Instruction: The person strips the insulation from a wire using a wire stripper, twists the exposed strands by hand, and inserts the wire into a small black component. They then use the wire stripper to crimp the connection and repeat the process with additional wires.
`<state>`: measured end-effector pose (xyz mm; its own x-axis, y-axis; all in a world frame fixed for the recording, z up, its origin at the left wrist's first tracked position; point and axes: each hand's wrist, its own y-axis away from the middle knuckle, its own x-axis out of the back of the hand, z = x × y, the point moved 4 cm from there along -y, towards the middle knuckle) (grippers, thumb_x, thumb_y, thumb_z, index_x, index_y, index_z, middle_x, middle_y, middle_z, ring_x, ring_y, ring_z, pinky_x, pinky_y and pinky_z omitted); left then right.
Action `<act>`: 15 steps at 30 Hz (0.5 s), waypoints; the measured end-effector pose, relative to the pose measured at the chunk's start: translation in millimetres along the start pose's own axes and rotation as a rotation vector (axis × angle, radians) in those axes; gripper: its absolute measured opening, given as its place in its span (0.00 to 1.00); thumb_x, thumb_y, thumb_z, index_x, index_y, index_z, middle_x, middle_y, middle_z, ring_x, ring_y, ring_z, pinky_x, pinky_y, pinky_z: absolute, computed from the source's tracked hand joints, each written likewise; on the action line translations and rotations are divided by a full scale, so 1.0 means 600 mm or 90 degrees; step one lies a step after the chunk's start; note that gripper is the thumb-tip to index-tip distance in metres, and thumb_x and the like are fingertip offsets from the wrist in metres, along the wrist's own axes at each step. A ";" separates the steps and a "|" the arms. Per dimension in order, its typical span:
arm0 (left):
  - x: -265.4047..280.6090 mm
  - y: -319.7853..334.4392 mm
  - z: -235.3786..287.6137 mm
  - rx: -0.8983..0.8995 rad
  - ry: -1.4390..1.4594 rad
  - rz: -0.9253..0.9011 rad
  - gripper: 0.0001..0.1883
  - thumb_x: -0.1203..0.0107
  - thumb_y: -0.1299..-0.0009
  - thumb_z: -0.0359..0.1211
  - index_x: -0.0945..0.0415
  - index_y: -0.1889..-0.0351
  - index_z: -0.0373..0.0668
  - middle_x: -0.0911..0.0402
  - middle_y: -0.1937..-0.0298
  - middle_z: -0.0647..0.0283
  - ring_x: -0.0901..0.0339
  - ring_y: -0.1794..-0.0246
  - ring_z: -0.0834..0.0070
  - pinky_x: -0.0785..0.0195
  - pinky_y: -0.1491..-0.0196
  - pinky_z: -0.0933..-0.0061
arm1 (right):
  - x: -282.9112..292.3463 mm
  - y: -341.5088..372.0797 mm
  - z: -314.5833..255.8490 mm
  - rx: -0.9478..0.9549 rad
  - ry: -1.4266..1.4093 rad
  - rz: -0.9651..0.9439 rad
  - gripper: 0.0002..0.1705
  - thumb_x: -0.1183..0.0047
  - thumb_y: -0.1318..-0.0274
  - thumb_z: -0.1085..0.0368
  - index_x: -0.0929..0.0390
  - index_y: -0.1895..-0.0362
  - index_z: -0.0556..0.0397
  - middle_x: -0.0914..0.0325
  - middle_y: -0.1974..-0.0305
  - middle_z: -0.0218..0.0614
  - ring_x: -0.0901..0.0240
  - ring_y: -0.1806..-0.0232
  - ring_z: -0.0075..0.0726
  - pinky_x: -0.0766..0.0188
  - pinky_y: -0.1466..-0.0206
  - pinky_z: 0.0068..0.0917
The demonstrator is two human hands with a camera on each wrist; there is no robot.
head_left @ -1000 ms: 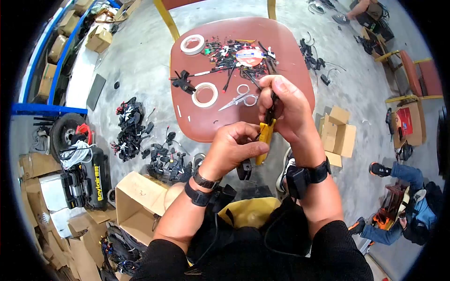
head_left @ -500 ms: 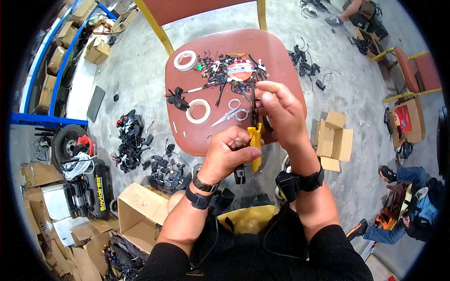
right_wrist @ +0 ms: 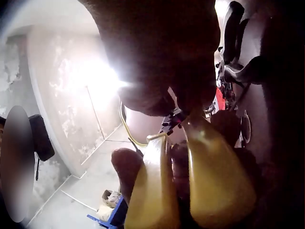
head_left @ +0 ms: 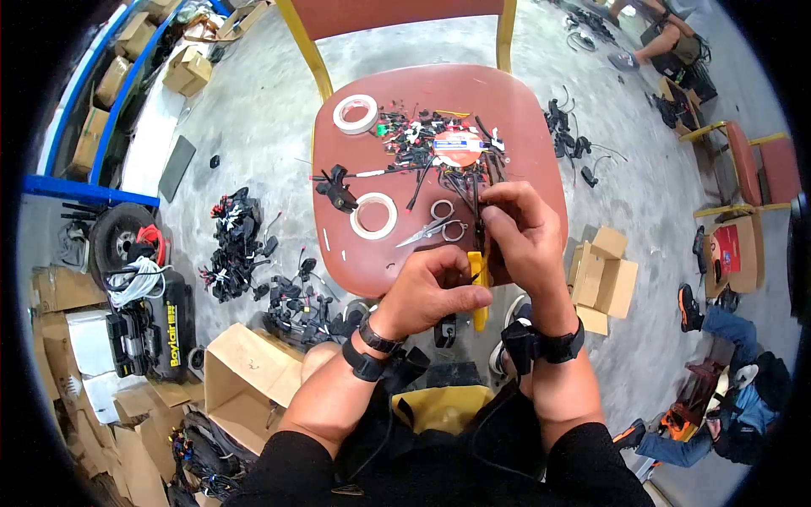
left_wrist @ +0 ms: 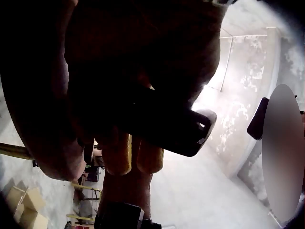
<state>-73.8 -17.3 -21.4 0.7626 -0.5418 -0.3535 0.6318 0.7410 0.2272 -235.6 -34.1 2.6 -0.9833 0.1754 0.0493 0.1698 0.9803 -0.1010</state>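
My left hand point(head_left: 427, 291) grips yellow-handled pliers point(head_left: 480, 317), its thumb laid across the handle. Two yellow handles point(right_wrist: 217, 176) spread apart in the right wrist view. Just above, the thumb and forefinger of my right hand point(head_left: 528, 241) pinch a thin black cable point(head_left: 477, 230) close to the pliers' head, which the hands partly hide. A black piece with a slotted end point(left_wrist: 190, 138) hangs under my left hand. Silver scissors point(head_left: 435, 226) lie on the red chair seat point(head_left: 355, 266) beyond my hands, beside a roll of tape point(head_left: 373, 216).
A pile of cut cable ends point(head_left: 414, 139) with a round red label point(head_left: 459, 148) covers the back of the seat. Another tape roll point(head_left: 355, 114) and a black clamp-like part point(head_left: 336, 190) lie left. Cardboard boxes point(head_left: 604, 275) and black cable heaps point(head_left: 236, 249) stand around the chair.
The right hand's fingers, looser half a second ago, have closed nearer the pliers on the black cable. The left hand keeps its grip. The head view has shifted slightly.
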 end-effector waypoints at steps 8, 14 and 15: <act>0.011 -0.010 -0.002 0.048 0.013 -0.038 0.13 0.29 0.36 0.33 0.23 0.64 0.38 0.23 0.68 0.74 0.29 0.68 0.89 0.36 0.66 0.84 | 0.000 -0.016 0.005 -0.026 0.125 -0.019 0.05 0.45 0.36 0.70 0.22 0.59 0.58 0.22 0.72 0.30 0.28 0.71 0.19 0.29 0.67 0.21; 0.024 -0.016 -0.005 0.085 0.051 -0.055 0.17 0.34 0.34 0.32 0.22 0.49 0.35 0.16 0.54 0.63 0.19 0.56 0.78 0.26 0.50 0.74 | 0.000 -0.029 0.039 -0.057 0.044 0.018 0.05 0.46 0.36 0.72 0.22 0.57 0.58 0.22 0.70 0.31 0.28 0.71 0.20 0.30 0.67 0.22; 0.025 -0.016 -0.002 0.092 0.054 -0.057 0.18 0.35 0.33 0.33 0.22 0.48 0.34 0.16 0.53 0.62 0.19 0.55 0.77 0.26 0.48 0.73 | 0.000 -0.033 0.040 -0.028 0.078 0.021 0.07 0.45 0.37 0.72 0.22 0.55 0.58 0.22 0.69 0.32 0.28 0.70 0.20 0.30 0.65 0.22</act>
<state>-68.4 -32.2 -30.0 0.6921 -0.5632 -0.4514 0.7144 0.6239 0.3169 -240.5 -55.7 -19.1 -0.9619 0.2154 0.1683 0.2078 0.9762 -0.0617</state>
